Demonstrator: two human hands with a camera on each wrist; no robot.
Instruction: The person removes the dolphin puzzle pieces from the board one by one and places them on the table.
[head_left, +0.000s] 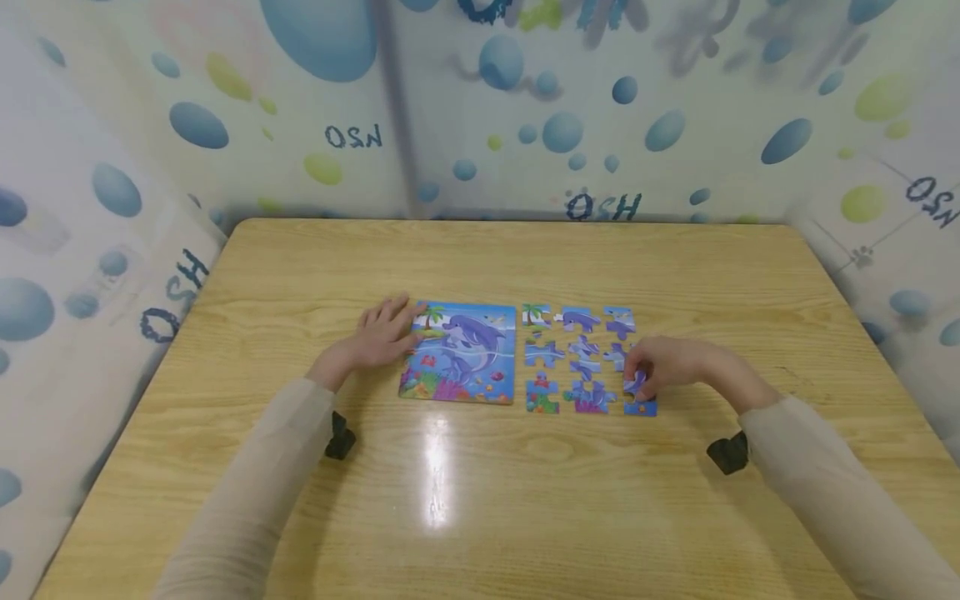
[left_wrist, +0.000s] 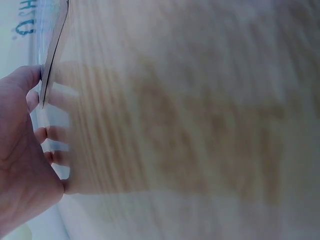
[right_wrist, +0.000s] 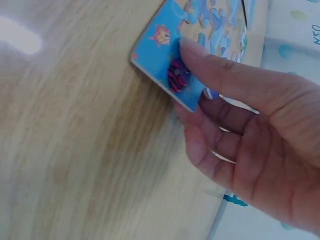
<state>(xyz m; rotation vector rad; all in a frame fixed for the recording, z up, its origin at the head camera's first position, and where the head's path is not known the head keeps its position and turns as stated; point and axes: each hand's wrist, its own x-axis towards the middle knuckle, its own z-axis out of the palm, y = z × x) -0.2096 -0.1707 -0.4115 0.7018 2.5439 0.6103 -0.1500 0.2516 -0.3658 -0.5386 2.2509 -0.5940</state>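
A square dolphin picture board (head_left: 468, 354) lies on the wooden table. My left hand (head_left: 382, 333) rests at its left edge with fingers spread; in the left wrist view, the thumb (left_wrist: 30, 77) touches the board's edge (left_wrist: 52, 55). To the board's right, several jigsaw pieces (head_left: 592, 396) lie in three rows with gaps between them. My right hand (head_left: 660, 362) is at the lower right of this group. It pinches the corner puzzle piece (right_wrist: 160, 50), blue with a starfish and a striped fish, thumb on the printed face. Fingers partly hide the neighbouring pieces.
The table (head_left: 525, 492) has its far edge against a wall (head_left: 480, 125) with a blue and green bubble print. Dark wrist cameras (head_left: 729, 454) hang below both sleeves. A bright reflection lies on the tabletop in front of the board.
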